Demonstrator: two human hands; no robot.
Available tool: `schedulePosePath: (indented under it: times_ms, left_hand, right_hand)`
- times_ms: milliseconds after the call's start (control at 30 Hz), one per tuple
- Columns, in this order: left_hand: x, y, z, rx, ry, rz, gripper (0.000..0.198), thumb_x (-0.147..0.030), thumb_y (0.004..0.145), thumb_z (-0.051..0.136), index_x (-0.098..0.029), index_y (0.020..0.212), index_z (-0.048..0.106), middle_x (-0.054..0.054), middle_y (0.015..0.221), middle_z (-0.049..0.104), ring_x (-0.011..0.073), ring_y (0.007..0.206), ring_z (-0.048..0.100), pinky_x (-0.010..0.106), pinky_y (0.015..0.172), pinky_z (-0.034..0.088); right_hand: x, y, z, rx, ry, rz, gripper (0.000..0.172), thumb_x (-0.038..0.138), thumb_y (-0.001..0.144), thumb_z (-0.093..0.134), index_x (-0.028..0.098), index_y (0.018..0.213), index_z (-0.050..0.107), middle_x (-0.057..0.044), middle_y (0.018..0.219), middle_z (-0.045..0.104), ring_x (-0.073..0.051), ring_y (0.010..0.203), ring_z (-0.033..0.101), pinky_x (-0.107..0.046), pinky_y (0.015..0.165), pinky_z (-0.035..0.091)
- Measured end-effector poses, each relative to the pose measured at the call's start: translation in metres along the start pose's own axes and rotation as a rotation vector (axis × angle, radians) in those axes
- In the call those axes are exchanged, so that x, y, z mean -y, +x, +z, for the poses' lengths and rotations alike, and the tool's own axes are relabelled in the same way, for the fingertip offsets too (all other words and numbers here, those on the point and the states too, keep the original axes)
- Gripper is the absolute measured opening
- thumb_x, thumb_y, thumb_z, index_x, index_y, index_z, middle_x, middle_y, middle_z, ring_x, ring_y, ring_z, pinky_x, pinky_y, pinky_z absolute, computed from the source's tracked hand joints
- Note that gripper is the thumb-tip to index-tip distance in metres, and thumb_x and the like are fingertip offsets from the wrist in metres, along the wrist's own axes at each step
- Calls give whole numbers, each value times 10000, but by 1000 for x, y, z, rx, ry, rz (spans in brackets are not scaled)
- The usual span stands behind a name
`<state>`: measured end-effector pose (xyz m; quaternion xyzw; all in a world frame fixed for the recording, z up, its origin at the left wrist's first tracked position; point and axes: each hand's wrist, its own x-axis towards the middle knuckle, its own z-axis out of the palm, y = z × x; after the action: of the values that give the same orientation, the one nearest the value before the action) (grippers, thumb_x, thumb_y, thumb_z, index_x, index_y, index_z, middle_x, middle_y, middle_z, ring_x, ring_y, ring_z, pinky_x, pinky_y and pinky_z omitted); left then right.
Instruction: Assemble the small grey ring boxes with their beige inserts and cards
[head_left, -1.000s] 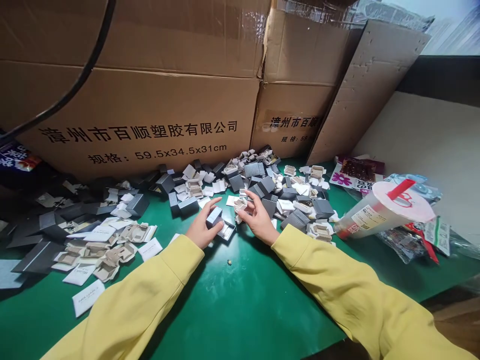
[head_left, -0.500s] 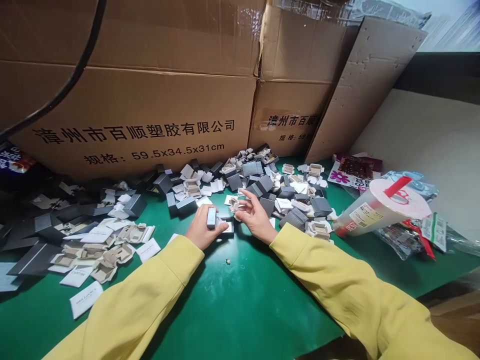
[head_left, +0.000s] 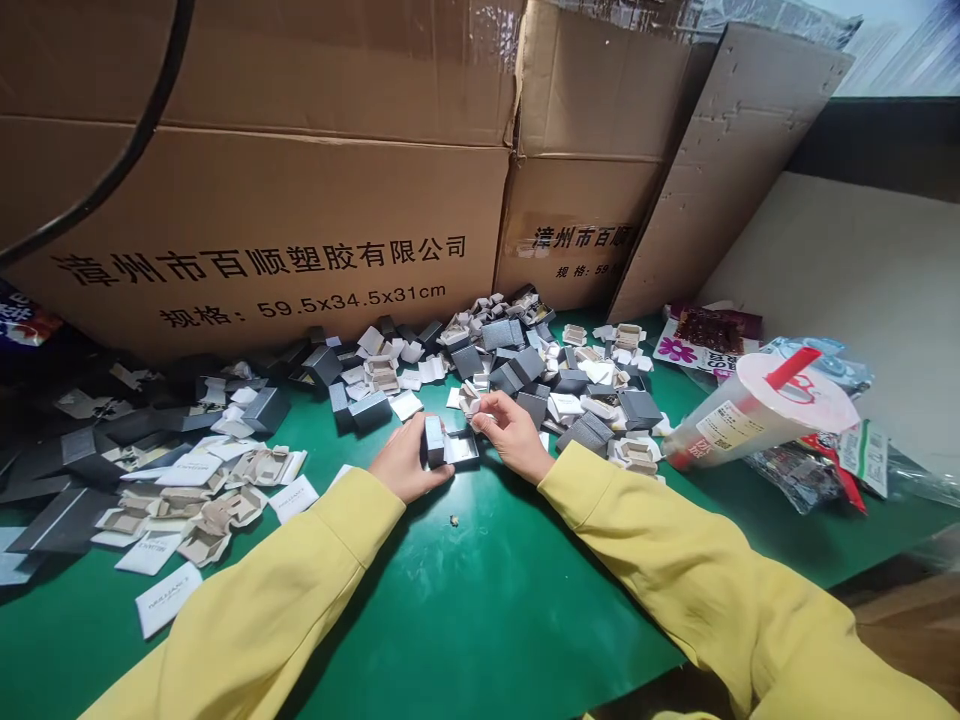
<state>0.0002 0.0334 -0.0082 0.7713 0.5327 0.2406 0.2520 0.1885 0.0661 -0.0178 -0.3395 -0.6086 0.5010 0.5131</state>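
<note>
My left hand (head_left: pixel 403 465) grips a small dark grey hinged box (head_left: pixel 444 443), which stands open on the green table (head_left: pixel 480 600). My right hand (head_left: pixel 511 432) pinches a small pale paper insert (head_left: pixel 474 403) just above and to the right of that box. Both arms wear yellow sleeves. A heap of grey boxes and beige inserts (head_left: pixel 540 370) lies right behind my hands.
Large cardboard cartons (head_left: pixel 300 210) wall off the back of the table. Flat dark sleeves, white cards and beige inserts (head_left: pixel 187 490) are scattered at the left. A lidded drink cup with a red straw (head_left: pixel 757 410) lies tipped among snack bags (head_left: pixel 817 470) at the right.
My left hand has turned the small box and set it open on the table. My right hand has picked an insert from the heap and drawn it toward the box.
</note>
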Motion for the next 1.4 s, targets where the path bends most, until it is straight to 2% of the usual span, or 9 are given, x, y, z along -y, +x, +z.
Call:
schedulePosePath:
  times_ms: [133, 300, 467, 600, 733, 867, 1067, 1267, 1400]
  left_hand:
    - [0, 1, -1, -17, -81, -14, 485, -321, 636, 606, -186, 1061, 417, 53, 979, 577, 208, 849, 562, 346, 752, 447]
    - [1, 1, -2, -30, -88, -19, 612, -328, 637, 619, -182, 1176, 371, 72, 1034, 590, 216, 865, 580, 354, 773, 452]
    - [1, 2, -2, -23, -79, -8, 593, -338, 647, 615, -182, 1169, 382, 77, 1035, 597, 226, 874, 588, 359, 772, 459]
    - [0, 3, -2, -58, -69, 13, 568, -350, 635, 626, -191, 1138, 415, 70, 1022, 599, 239, 893, 588, 362, 778, 458]
    - [0, 3, -2, -66, -51, 13, 567, -371, 642, 627, -182, 1134, 419, 78, 1023, 602, 245, 884, 590, 375, 774, 461]
    - [0, 3, -2, -67, -45, 3, 576, -387, 641, 626, -183, 1139, 419, 69, 1023, 605, 239, 887, 592, 357, 775, 462]
    - [-5, 2, -5, -70, -46, -12, 554, -376, 649, 620, -198, 1136, 425, 57, 1019, 600, 231, 896, 586, 355, 790, 460]
    - [-9, 1, -5, -91, -79, -12, 502, -346, 635, 635, -195, 1081, 463, 46, 975, 609, 223, 852, 587, 352, 768, 466]
    - [-10, 1, -4, -98, -64, -17, 514, -349, 639, 632, -189, 1094, 456, 49, 993, 606, 228, 868, 588, 350, 776, 462]
  right_hand:
    - [0, 0, -1, 3, -20, 23, 219, 356, 705, 631, 186, 774, 510, 12, 823, 529, -111, 794, 543, -264, 766, 466]
    - [1, -1, 1, 39, 13, 75, 290, 349, 641, 682, 180, 778, 490, -46, 1073, 542, -139, 925, 566, -303, 850, 472]
    - [4, -3, 2, 59, -61, 3, 239, 303, 679, 639, 190, 806, 470, -62, 1154, 500, -139, 944, 568, -288, 821, 490]
    - [8, -5, 3, 74, -185, -64, 264, 273, 694, 608, 208, 908, 467, -34, 1029, 534, -129, 887, 574, -292, 831, 491]
    - [12, -6, 2, 83, -364, -99, 244, 247, 689, 599, 205, 908, 498, -12, 916, 551, -131, 833, 553, -301, 826, 478]
    - [13, -7, 2, 112, -373, -91, 255, 232, 682, 598, 203, 918, 507, -13, 910, 554, -125, 788, 549, -283, 765, 484]
    - [12, -7, 2, 136, -350, -119, 234, 214, 688, 576, 201, 914, 519, -21, 949, 574, -143, 885, 558, -290, 815, 466]
    - [17, -8, 1, 152, -434, -109, 347, 198, 659, 581, 220, 999, 518, -24, 1035, 573, -146, 878, 545, -285, 771, 468]
    - [17, -8, 1, 154, -431, -123, 300, 188, 666, 576, 216, 962, 542, -22, 998, 590, -151, 894, 547, -290, 790, 463]
